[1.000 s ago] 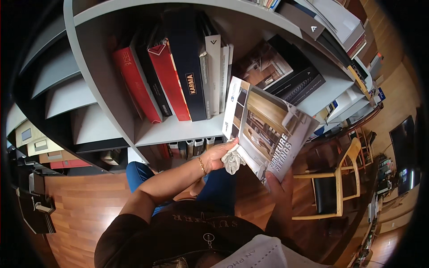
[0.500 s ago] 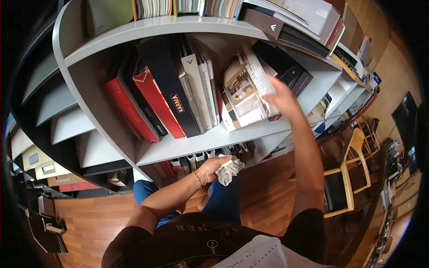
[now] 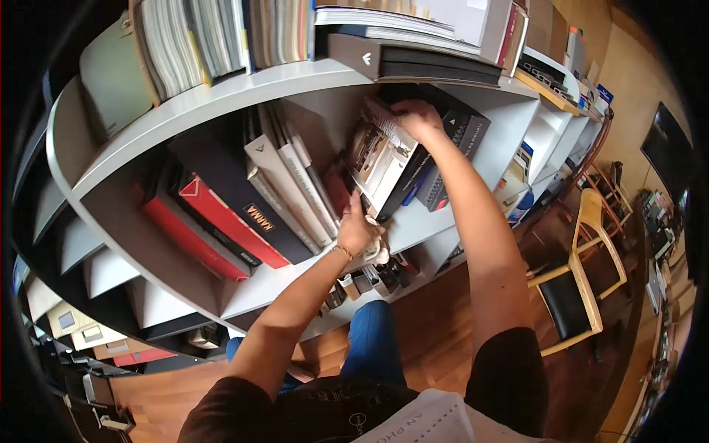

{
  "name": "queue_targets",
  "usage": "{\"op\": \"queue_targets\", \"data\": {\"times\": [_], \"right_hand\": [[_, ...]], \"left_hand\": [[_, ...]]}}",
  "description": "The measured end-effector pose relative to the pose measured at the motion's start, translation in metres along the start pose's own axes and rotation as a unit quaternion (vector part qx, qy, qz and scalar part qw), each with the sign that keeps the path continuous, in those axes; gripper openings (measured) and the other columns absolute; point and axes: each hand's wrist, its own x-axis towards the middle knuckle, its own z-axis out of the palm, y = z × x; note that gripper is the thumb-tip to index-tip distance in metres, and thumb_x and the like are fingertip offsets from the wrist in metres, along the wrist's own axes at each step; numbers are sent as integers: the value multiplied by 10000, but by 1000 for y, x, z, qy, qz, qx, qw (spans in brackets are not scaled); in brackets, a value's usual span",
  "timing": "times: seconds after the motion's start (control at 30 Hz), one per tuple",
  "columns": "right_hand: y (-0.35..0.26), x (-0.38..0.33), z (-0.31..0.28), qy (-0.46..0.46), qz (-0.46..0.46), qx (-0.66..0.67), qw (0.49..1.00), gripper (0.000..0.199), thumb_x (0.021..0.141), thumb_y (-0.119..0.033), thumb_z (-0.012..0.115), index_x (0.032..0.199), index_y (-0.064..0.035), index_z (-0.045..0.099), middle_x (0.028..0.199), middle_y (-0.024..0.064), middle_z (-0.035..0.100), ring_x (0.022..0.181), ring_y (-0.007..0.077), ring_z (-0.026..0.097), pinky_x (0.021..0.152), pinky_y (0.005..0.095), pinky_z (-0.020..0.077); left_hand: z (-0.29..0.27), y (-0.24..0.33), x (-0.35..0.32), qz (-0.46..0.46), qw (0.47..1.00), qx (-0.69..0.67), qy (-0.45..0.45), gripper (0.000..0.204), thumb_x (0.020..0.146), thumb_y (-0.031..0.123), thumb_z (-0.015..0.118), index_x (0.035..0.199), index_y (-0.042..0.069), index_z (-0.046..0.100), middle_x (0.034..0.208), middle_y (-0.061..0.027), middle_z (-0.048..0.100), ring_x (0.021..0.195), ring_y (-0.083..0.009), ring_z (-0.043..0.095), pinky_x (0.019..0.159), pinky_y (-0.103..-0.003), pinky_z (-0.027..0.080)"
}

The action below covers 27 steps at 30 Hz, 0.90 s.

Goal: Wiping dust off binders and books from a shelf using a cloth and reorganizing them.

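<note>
A large book [image 3: 382, 162] with an interior-photo cover stands tilted on the white shelf, among other volumes. My right hand [image 3: 419, 119] is closed over its upper edge, with the fingertips behind it. My left hand [image 3: 357, 230] is at the lower left corner of this book, index finger stretched up against it. A crumpled off-white cloth [image 3: 378, 249] is tucked in the left palm, mostly hidden by the hand. Left of my hands lean white and grey books [image 3: 292, 192], a thick dark book [image 3: 236, 199] and a red binder [image 3: 196, 232]. Black books [image 3: 454, 148] lean on the right.
The upper shelf [image 3: 221, 85] curves above, carrying magazines [image 3: 199, 37] and a stack of flat books [image 3: 421, 55]. Below sits a lower shelf with several small boxes [image 3: 362, 280]. A wooden chair with a black seat [image 3: 565, 306] stands at the right on the wood floor [image 3: 443, 340].
The photo-covered book has swung more upright and further back into the shelf. My right hand moved up to its top edge; my left hand rose with the cloth to its lower corner.
</note>
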Motion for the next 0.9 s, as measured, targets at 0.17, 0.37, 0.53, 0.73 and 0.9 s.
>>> {"op": "queue_targets", "data": {"times": [0.17,0.37,0.53,0.73,0.9], "right_hand": [[36,-30,-20,279,-17,-131,951,663,708,-333,746,1328,-228,536,1411,166,446,1253,378,421,999,534,349],[93,-17,-33,333,74,158,927,851,722,-435,762,1361,5,414,1340,280,459,1262,423,403,1029,515,341],[88,-51,33,444,-53,139,883,822,805,-432,718,1373,55,377,1329,273,460,1246,394,417,1070,448,308],[86,-57,87,320,73,359,874,1114,718,-515,779,1467,51,179,1468,305,271,1369,391,288,1136,421,235],[73,-59,81,288,125,319,894,1242,567,-370,887,1463,77,153,1484,295,234,1400,368,230,1147,383,216]], "left_hand": [[22,-25,32,-32,998,43,-22,1111,662,277,847,1497,1,166,997,-279,657,876,-353,673,785,-397,517],[39,-19,41,-7,1000,6,18,1004,678,230,811,1494,52,253,1148,-285,608,976,-354,647,856,-384,498],[46,-31,47,-1,997,-36,71,992,680,233,834,1486,54,284,1183,-270,603,1051,-335,624,910,-350,470],[44,-29,47,-16,996,-77,37,1025,655,248,825,1500,118,261,1305,-319,504,1219,-410,508,1019,-387,424],[47,-37,46,-21,994,-104,21,1034,664,218,819,1509,106,234,1386,-293,447,1311,-392,426,1076,-362,370]]}}
